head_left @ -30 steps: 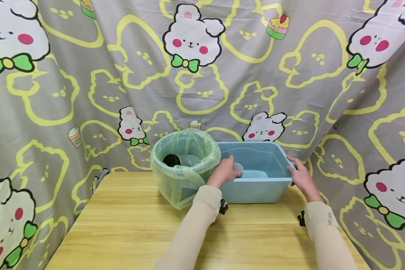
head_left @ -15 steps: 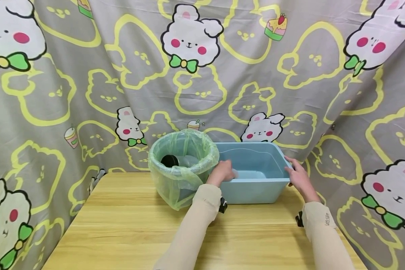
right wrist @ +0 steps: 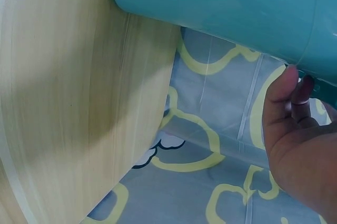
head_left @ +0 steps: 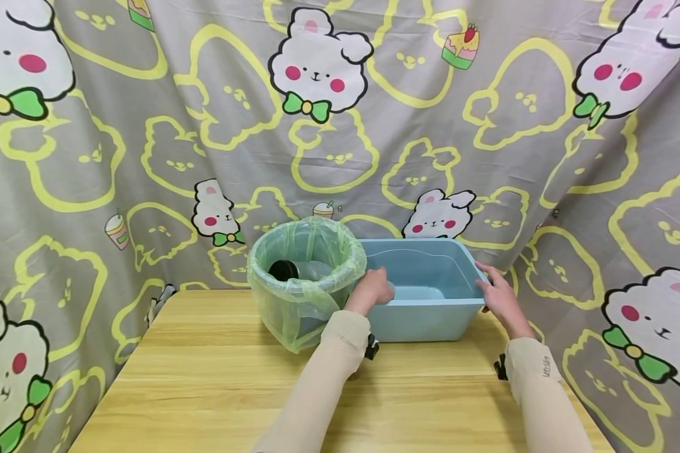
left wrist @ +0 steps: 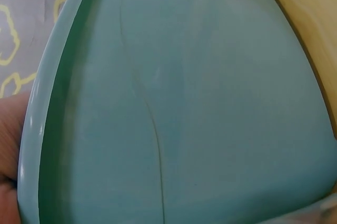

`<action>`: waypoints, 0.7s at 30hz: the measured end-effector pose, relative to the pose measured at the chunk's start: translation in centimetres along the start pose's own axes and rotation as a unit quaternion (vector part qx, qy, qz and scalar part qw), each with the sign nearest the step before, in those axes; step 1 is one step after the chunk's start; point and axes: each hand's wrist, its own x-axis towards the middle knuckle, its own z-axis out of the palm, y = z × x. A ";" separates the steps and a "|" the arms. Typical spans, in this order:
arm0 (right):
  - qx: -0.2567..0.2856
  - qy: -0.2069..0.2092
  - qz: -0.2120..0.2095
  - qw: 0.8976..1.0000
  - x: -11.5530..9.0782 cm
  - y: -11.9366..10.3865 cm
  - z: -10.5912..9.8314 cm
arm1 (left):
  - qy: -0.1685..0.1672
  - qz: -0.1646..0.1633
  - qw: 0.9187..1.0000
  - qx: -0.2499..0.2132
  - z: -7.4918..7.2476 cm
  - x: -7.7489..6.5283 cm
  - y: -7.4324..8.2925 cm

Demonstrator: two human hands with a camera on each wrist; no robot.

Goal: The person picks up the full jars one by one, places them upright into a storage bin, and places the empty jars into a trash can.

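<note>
My left hand [head_left: 376, 288] reaches over the front rim into the left end of a light blue rectangular bin [head_left: 416, 322]. Its curled fingers hold a small clear plastic object [head_left: 391, 291], mostly hidden by the hand, so its kind is unclear. In the left wrist view, only part of that hand [left wrist: 9, 155] shows behind the bin's rim [left wrist: 32, 140]. My right hand [head_left: 500, 294] grips the bin's right end at the rim. The right wrist view shows its thumb and fingers [right wrist: 281, 84] bent at the bin's edge.
Left of the blue bin stands a round waste bin lined with a green translucent bag [head_left: 294, 318]. Inside it lies a clear bottle with a black cap [head_left: 283, 270]. Both containers stand on a wooden table [head_left: 204, 377], before a patterned curtain [head_left: 340, 151].
My left hand has turned slightly and sunk a little with the clear object, less of which now shows. My right hand keeps its grip. The head view has shifted slightly.
</note>
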 end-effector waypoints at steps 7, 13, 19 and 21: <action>-0.001 0.006 0.001 1.000 0.1 0.0 0.0 | 0.107 0.067 0.992 -0.003 0.4 -0.7 0.2; 0.004 0.002 0.001 1.000 0.0 0.0 -0.1 | 0.157 0.165 0.973 0.032 0.3 -2.5 0.2; 0.002 0.003 0.001 1.000 0.0 0.1 -0.1 | 0.172 0.248 0.953 0.034 -0.3 -6.4 -0.6; 0.003 0.003 0.001 1.000 0.0 0.1 0.0 | 0.176 0.269 0.947 0.019 -0.4 -7.8 -1.4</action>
